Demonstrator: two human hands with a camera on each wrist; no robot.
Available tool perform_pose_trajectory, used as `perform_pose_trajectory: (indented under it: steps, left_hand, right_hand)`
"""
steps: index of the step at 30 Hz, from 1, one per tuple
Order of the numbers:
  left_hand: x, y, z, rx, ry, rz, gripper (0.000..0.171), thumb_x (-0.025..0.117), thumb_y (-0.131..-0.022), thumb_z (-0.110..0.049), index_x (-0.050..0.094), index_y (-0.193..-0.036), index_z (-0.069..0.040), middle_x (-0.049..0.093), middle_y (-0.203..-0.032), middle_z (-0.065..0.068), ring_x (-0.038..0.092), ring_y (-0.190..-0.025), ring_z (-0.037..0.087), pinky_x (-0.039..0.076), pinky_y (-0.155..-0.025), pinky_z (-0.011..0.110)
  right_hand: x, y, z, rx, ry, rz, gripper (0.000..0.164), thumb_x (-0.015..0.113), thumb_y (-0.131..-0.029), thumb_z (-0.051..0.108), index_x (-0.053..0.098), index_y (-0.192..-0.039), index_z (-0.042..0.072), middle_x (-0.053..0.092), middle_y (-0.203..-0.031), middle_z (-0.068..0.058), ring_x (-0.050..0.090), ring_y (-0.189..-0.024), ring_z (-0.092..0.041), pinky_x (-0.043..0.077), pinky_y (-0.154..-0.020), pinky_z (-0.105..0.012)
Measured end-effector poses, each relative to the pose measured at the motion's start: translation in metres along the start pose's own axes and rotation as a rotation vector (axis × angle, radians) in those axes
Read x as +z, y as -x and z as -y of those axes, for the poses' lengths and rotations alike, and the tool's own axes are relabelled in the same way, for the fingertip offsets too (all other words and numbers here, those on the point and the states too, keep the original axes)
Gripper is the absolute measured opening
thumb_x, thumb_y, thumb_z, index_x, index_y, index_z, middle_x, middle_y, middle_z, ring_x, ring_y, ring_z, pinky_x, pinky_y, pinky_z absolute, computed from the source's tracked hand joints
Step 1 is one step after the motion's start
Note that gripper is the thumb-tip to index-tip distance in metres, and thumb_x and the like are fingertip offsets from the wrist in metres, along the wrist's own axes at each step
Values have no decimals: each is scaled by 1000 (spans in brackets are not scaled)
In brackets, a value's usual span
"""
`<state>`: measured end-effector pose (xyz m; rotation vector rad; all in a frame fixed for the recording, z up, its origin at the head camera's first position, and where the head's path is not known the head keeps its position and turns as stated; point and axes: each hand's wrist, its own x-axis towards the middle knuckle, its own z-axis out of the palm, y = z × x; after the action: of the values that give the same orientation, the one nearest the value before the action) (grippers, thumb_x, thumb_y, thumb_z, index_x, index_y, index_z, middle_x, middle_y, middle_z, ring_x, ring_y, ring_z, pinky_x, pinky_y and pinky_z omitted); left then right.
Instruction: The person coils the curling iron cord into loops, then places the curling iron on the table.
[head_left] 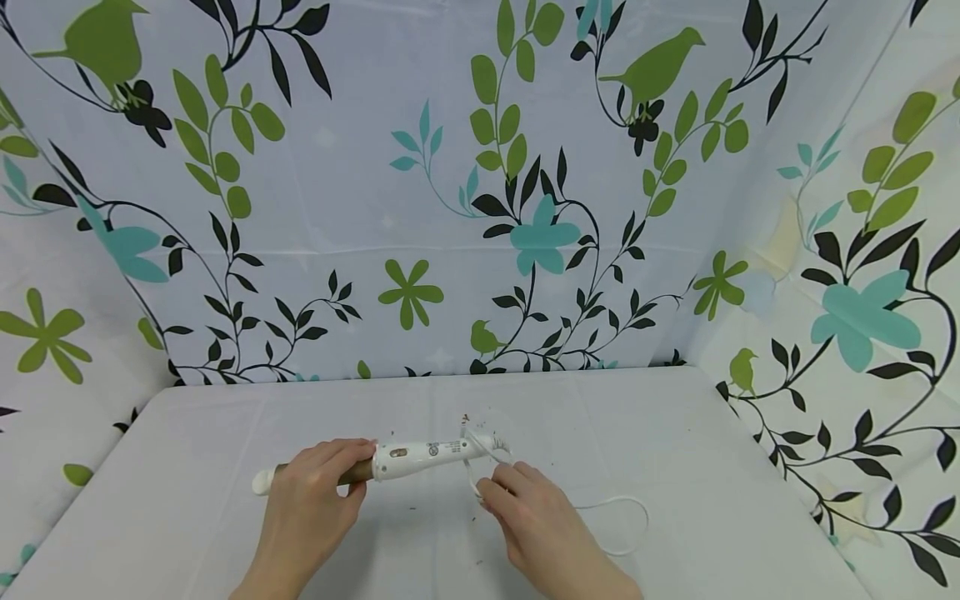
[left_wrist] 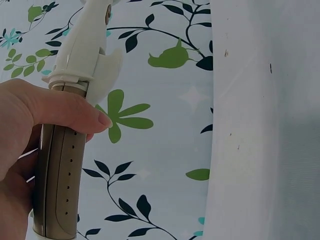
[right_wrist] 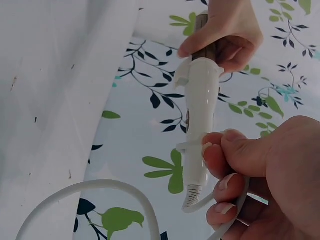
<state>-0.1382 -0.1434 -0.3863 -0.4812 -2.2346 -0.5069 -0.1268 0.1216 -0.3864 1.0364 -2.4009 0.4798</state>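
A curling iron (head_left: pixel 420 458) with a white handle and a brown barrel (left_wrist: pixel 59 180) is held up over the white table. My left hand (head_left: pixel 311 492) grips the barrel close to the handle, thumb across it in the left wrist view. At the handle's other end, my right hand (head_left: pixel 536 517) pinches the white cord (right_wrist: pixel 115 185), part of which passes around the handle (right_wrist: pixel 202 105). More cord runs through the curled fingers (right_wrist: pixel 227 187) of that hand. The cord leaves the handle through a ribbed sleeve (right_wrist: pixel 192 195).
A loop of the cord hangs to the right of my right hand. The white tabletop (head_left: pixel 225 433) carries several small dark specks. Cloth walls (head_left: pixel 450 250) printed with leaves, birds and flowers stand behind the table and at both sides.
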Motion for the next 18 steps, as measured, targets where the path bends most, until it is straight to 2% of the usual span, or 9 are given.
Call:
perform_pose_trajectory:
  steps: [7, 10, 14, 18]
  left_hand:
    - [1, 1, 0, -6, 19, 13, 48, 81, -44, 12, 74, -86, -9, 71, -87, 1, 66, -72, 18, 55, -62, 34]
    - [1, 2, -1, -21, 21, 26, 48, 82, -44, 12, 74, -87, -9, 71, -88, 2, 66, -72, 17, 56, -62, 33]
    - [1, 2, -1, -31, 14, 35, 48, 82, -44, 13, 74, -87, -8, 71, -88, 2, 67, -71, 15, 56, -61, 32]
    - [1, 2, -1, -26, 15, 36, 47, 81, -45, 12, 74, -87, -9, 71, -88, 0, 67, -72, 14, 56, -60, 31]
  right_hand:
    - [-1, -2, 0, -61, -8, -103, 6, 63, -87, 10, 64, -91, 15, 52, -80, 10, 43, -72, -7, 39, -65, -14]
    - [-2, -2, 0, -61, -12, -100, 6, 62, -87, 10, 64, -92, 15, 54, -82, 9, 44, -73, -7, 40, -66, -15]
    - [-4, -1, 2, -50, -14, -52, 7, 63, -86, 10, 63, -91, 15, 52, -80, 9, 43, -73, -7, 40, -67, -16]
    - [-6, -1, 2, -76, -1, -44, 11, 65, -83, 7, 63, -89, 14, 50, -77, 8, 42, -72, -7, 40, -67, -16]
